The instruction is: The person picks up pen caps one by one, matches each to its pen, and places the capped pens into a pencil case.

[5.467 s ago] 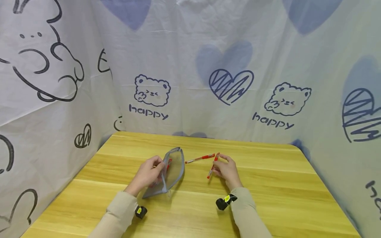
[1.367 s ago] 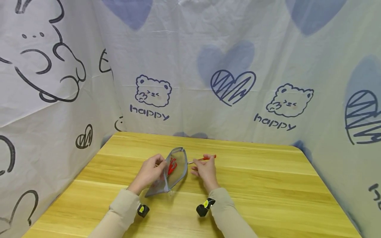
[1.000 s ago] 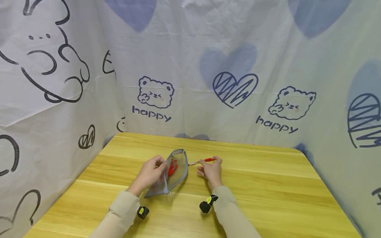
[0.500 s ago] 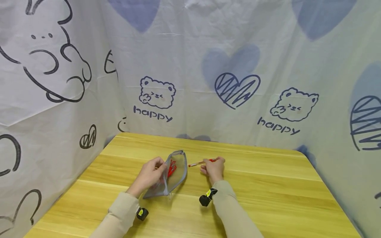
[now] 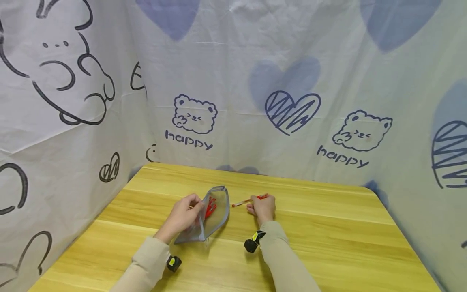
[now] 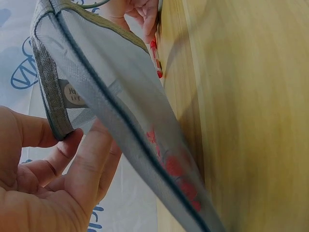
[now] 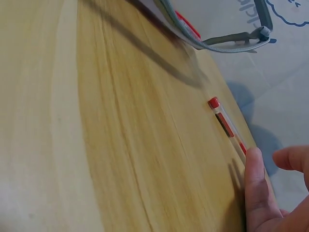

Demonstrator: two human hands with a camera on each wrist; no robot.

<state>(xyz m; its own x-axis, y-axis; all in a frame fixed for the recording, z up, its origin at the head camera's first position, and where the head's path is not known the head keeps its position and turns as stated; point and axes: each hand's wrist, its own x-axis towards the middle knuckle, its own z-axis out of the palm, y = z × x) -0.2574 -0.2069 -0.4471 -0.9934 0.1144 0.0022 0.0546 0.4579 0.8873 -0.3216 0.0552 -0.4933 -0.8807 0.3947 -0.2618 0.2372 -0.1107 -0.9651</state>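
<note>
My left hand (image 5: 187,211) pinches the rim of a grey mesh zip pouch (image 5: 222,217), its mouth spread towards the right. Several red pens (image 5: 210,207) lie inside, partly hidden by the pouch's near side; red parts (image 6: 173,165) show through the mesh in the left wrist view. Right of the pouch, a red gel pen (image 5: 240,202) with a clear barrel lies on the table. My right hand (image 5: 264,209) is over its far end, fingertips right at the barrel. In the right wrist view thumb and finger stand apart, and a fingertip hides part of that pen (image 7: 224,121).
The wood-grain table (image 5: 328,235) ends at a printed white curtain (image 5: 237,142) at the back and sides. Black wrist cameras (image 5: 174,263) hang under both sleeves. The pouch's raised mouth stands between the two hands.
The pen my right hand held earliest is gone from it, and more red shows in the pouch. That hand has since shifted to the last pen's far end. The left hand keeps its hold.
</note>
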